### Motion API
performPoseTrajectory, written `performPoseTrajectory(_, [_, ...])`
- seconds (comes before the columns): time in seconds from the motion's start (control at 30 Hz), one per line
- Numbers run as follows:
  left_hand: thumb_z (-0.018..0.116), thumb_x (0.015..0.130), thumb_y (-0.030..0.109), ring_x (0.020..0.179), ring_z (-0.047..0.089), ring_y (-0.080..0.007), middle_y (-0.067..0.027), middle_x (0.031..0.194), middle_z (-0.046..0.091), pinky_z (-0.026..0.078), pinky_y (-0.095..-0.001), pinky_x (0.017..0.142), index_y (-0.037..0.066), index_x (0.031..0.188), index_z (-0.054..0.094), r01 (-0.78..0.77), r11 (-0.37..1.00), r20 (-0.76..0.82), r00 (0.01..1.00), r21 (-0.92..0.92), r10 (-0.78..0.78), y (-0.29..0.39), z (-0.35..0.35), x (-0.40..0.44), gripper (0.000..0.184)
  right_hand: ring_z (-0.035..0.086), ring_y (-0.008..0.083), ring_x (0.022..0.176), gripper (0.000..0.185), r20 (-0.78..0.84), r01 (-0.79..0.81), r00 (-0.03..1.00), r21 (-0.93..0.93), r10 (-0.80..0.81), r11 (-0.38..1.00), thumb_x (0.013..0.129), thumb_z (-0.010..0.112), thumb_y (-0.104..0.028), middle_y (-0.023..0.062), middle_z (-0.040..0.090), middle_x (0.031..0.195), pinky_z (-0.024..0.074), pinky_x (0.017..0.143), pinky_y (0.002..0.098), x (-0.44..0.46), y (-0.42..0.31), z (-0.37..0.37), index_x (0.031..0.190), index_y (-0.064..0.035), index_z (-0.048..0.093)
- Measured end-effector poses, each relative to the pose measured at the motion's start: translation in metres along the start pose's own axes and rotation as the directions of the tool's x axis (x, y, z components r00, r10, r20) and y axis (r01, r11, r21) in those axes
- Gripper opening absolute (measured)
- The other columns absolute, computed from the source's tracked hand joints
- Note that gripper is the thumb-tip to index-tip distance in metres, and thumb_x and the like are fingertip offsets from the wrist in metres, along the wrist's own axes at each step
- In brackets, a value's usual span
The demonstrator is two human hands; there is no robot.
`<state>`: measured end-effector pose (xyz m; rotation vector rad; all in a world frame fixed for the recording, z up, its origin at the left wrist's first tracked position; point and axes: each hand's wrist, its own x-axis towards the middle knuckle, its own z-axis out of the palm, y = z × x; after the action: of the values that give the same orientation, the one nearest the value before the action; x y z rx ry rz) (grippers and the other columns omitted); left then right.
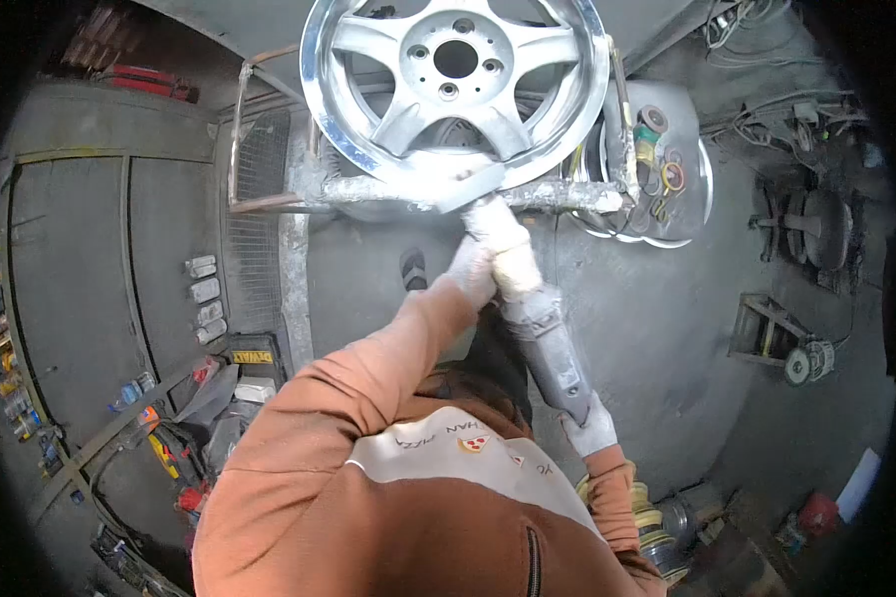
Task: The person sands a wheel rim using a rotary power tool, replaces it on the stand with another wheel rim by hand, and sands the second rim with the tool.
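Note:
I hold an angle grinder (548, 348) in both hands, its body slanting down to the right. My left hand (471, 271), in a pale glove, is wrapped around the front part near the wrapped neck (513, 261). Also gloved, my right hand (589, 428) is closed on the rear end. The grinder's disc (474, 189) is at the lower edge of a silver five-spoke alloy wheel (404, 126); glare hides whether they touch. The wheel rests on a metal frame (577, 195) with a worn, whitish front bar.
Right of the frame, a tray (689, 227) holds discs and tape rolls (653, 119). A small metal stand with a motor (809, 362) is on the right floor. A DeWalt case (253, 350) and several tools lie at left. Yellow discs (649, 519) are stacked behind my right arm.

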<state>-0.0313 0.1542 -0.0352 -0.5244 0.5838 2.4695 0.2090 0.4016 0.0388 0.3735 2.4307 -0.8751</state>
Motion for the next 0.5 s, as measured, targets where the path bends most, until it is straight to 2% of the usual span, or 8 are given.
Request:
performPoseTrajectory(0.03, [0.07, 0.082, 0.01, 0.079, 0.066, -0.0219, -0.0088, 0.086, 0.065, 0.056, -0.0356, 0.074, 0.004, 0.097, 0.061, 0.008, 1.0, 0.003, 1.0, -0.002, -0.008, -0.013, 0.002, 0.01, 0.018, 0.065, 0.0417, 0.096, 0.048, -0.005, 0.007, 1.0, -0.008, -0.007, 1.0, 0.078, 0.072, -0.018, 0.0251, 0.066, 0.1, 0.0509, 0.082, 0.0425, 0.001, 0.008, -0.01, 0.12, -0.0004, 0.054])
performPoseTrajectory(0.1, [0.069, 0.083, 0.009, 0.079, 0.066, -0.0207, -0.0082, 0.087, 0.065, 0.056, -0.0344, 0.074, 0.005, 0.099, 0.06, -0.04, 0.999, 0.008, 0.999, 0.007, 0.04, -0.028, 0.009, 0.022, 0.019, 0.064, 0.041, 0.103, 0.057, 0.095, -0.205, 0.976, 0.11, 0.194, 0.973, 0.078, 0.072, -0.014, 0.0253, 0.066, 0.109, 0.0512, 0.088, 0.0421, 0.002, 0.014, -0.028, 0.128, 0.0007, 0.051])
performPoseTrajectory(0.17, [0.068, 0.084, 0.008, 0.079, 0.066, -0.0207, -0.0084, 0.087, 0.065, 0.056, -0.0344, 0.074, 0.005, 0.1, 0.06, -0.059, 0.998, -0.008, 0.998, 0.019, 0.059, -0.032, 0.012, 0.023, 0.018, 0.065, 0.039, 0.103, 0.055, 0.074, -0.174, 0.983, 0.096, 0.167, 0.98, 0.077, 0.072, -0.014, 0.025, 0.065, 0.111, 0.0512, 0.088, 0.0405, 0.004, 0.005, -0.037, 0.127, 0.0016, 0.053])
performPoseTrajectory(0.23, [0.067, 0.085, 0.007, 0.079, 0.066, -0.0215, -0.0085, 0.087, 0.065, 0.056, -0.035, 0.074, 0.005, 0.1, 0.06, -0.11, 0.994, 0.012, 0.994, 0.002, 0.11, -0.029, 0.001, 0.021, 0.017, 0.064, 0.0404, 0.105, 0.055, 0.124, -0.16, 0.983, 0.217, 0.135, 0.963, 0.077, 0.071, -0.015, 0.0262, 0.064, 0.112, 0.0504, 0.089, 0.0406, 0.011, -0.005, -0.038, 0.126, 0.0029, 0.053])
performPoseTrajectory(0.27, [0.067, 0.086, 0.007, 0.079, 0.066, -0.0224, -0.0091, 0.088, 0.066, 0.057, -0.0359, 0.075, 0.004, 0.101, 0.06, -0.117, 0.993, -0.007, 0.993, -0.009, 0.117, -0.02, -0.005, 0.014, 0.018, 0.064, 0.0404, 0.105, 0.055, 0.118, -0.144, 0.986, 0.218, 0.12, 0.965, 0.077, 0.071, -0.015, 0.0262, 0.064, 0.112, 0.0504, 0.089, 0.0406, 0.015, -0.006, -0.031, 0.126, 0.0029, 0.053])
performPoseTrajectory(0.33, [0.067, 0.086, 0.007, 0.08, 0.067, -0.0251, -0.011, 0.089, 0.066, 0.057, -0.0391, 0.078, 0.004, 0.105, 0.059, -0.186, 0.982, -0.079, 0.979, 0.034, 0.188, -0.001, -0.024, 0.004, 0.021, 0.067, 0.0327, 0.097, 0.048, 0.044, 0.068, 0.997, 0.045, -0.07, 0.997, 0.079, 0.07, -0.013, 0.0211, 0.069, 0.102, 0.0508, 0.087, 0.0377, 0.023, -0.001, -0.006, 0.123, 0.0013, 0.055])
performPoseTrajectory(0.37, [0.068, 0.085, 0.007, 0.083, 0.067, -0.0262, -0.0122, 0.091, 0.066, 0.057, -0.0403, 0.08, 0.004, 0.108, 0.058, -0.118, 0.993, -0.067, 0.991, -0.028, 0.116, 0.019, -0.022, -0.012, 0.025, 0.067, 0.0327, 0.097, 0.048, 0.033, 0.081, 0.996, 0.045, -0.083, 0.996, 0.079, 0.07, -0.013, 0.0211, 0.069, 0.102, 0.0508, 0.087, 0.0377, 0.029, -0.004, 0.007, 0.123, 0.0013, 0.055])
performPoseTrajectory(0.5, [0.07, 0.082, 0.008, 0.086, 0.067, -0.0273, -0.0132, 0.093, 0.065, 0.057, -0.0411, 0.082, 0.002, 0.109, 0.057, -0.219, 0.976, -0.098, 0.971, 0.022, 0.22, 0.073, -0.055, -0.041, 0.03, 0.066, 0.0355, 0.103, 0.05, 0.134, 0.117, 0.982, 0.108, -0.131, 0.987, 0.08, 0.069, -0.014, 0.0228, 0.068, 0.107, 0.0499, 0.089, 0.0381, 0.047, -0.045, 0.046, 0.126, 0.0003, 0.055])
